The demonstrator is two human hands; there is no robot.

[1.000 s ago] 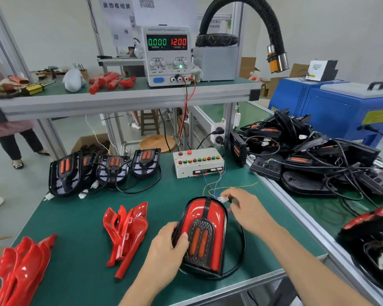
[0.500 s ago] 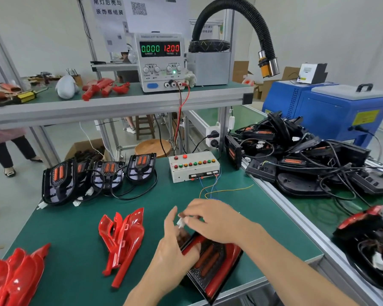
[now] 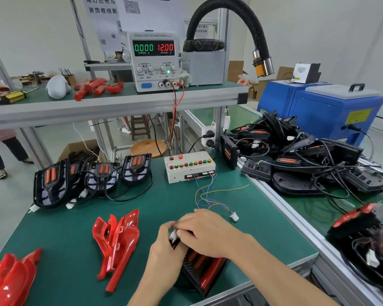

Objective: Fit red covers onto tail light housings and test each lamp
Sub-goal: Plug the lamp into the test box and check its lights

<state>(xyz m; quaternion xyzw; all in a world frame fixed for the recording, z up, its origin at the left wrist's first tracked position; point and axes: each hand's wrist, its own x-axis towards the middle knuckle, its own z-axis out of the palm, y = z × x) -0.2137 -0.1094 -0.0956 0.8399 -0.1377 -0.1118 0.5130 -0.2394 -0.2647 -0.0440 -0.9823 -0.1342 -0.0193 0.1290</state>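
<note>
A tail light with its red cover fitted (image 3: 205, 272) lies tilted on the green mat near the front edge, partly under my hands. My left hand (image 3: 164, 255) grips the lamp's upper end and touches a small white connector (image 3: 173, 236). My right hand (image 3: 205, 233) lies over the lamp top, fingers curled round that connector. The test box's loose white plug (image 3: 234, 216) lies on the mat to the right, on coloured wires. Loose red covers (image 3: 117, 241) are stacked to the left. Several uncovered black housings (image 3: 93, 177) stand in a row at the back left.
The button test box (image 3: 189, 165) sits mid-table. A power supply (image 3: 154, 60) reading 0.000 and 12.00 stands on the shelf. More red covers (image 3: 9, 281) lie front left. A heap of black lamps and cables (image 3: 296, 155) fills the right bench. A person stands at far left.
The lamp lay flat with my hands apart; now it is tilted and closer to me. Both hands have come together over its top on the white connector.
</note>
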